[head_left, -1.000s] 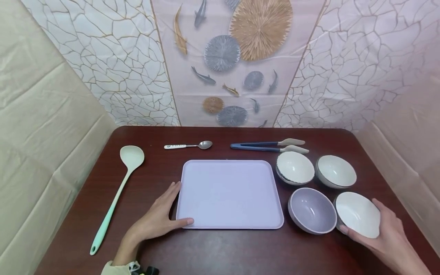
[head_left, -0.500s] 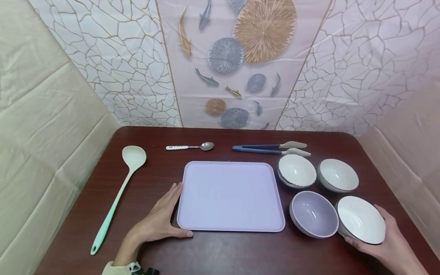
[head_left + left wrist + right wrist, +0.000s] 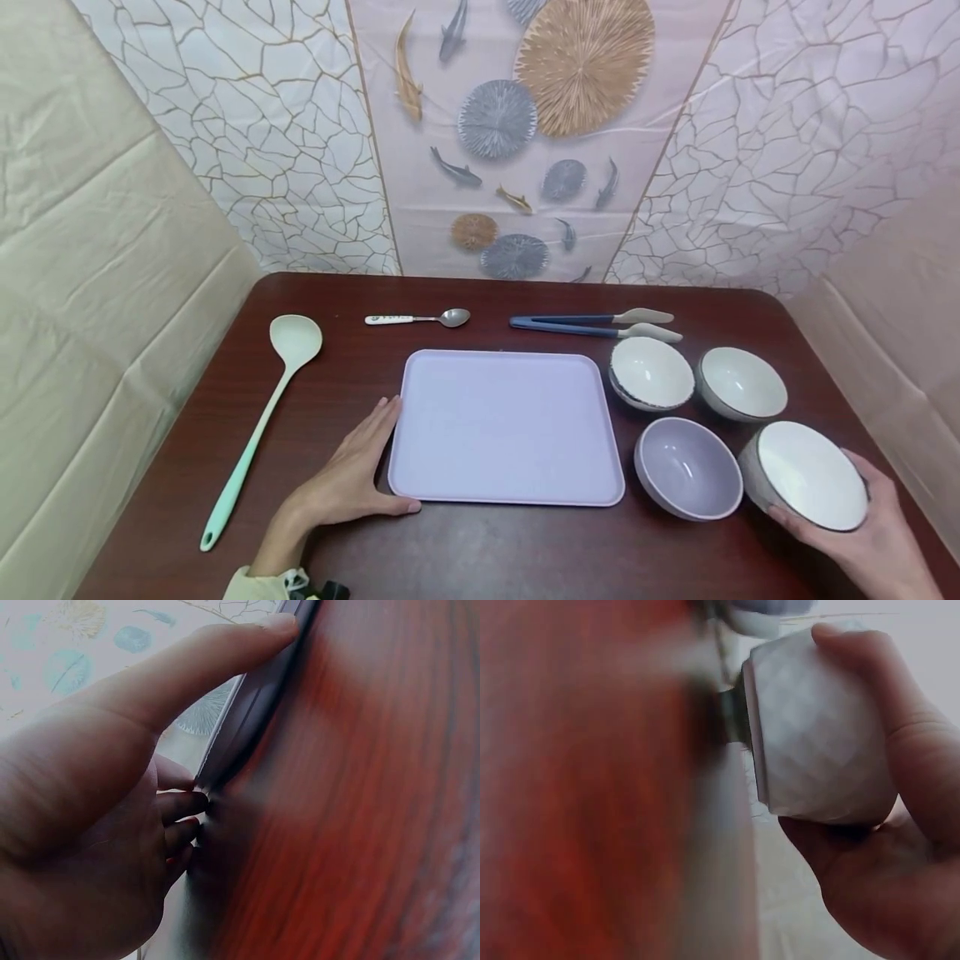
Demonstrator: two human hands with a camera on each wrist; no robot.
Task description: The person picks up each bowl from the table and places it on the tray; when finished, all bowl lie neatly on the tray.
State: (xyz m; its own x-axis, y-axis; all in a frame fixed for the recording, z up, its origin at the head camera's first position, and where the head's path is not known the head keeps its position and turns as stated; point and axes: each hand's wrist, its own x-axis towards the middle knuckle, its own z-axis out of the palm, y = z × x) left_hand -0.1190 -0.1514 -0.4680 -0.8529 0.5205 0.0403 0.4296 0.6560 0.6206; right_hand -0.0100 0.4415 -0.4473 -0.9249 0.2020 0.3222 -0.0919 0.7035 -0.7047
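In the head view, my right hand (image 3: 862,529) grips a white bowl (image 3: 813,475) at its right and front sides, the thumb along the near wall. The bowl leans to the right, so its grey outer left wall shows. The right wrist view has the bowl's faceted outside (image 3: 817,735) with its foot ring apart from the table. Beside it stands a lilac bowl (image 3: 688,468). My left hand (image 3: 341,479) lies with extended fingers at the left edge of a lilac tray (image 3: 506,425), thumb at the near-left corner.
Behind the lilac bowl stand a white bowl with a dark, uneven rim (image 3: 651,372) and another white bowl (image 3: 742,383). Blue tongs (image 3: 566,323) and a teaspoon (image 3: 416,318) lie along the back. A pale green ladle (image 3: 262,425) lies at the left. Fabric walls enclose the table.
My right hand has lifted the white bowl, moved it a little to the right and tilted it. The left hand stays by the tray. The head view has shifted slightly.
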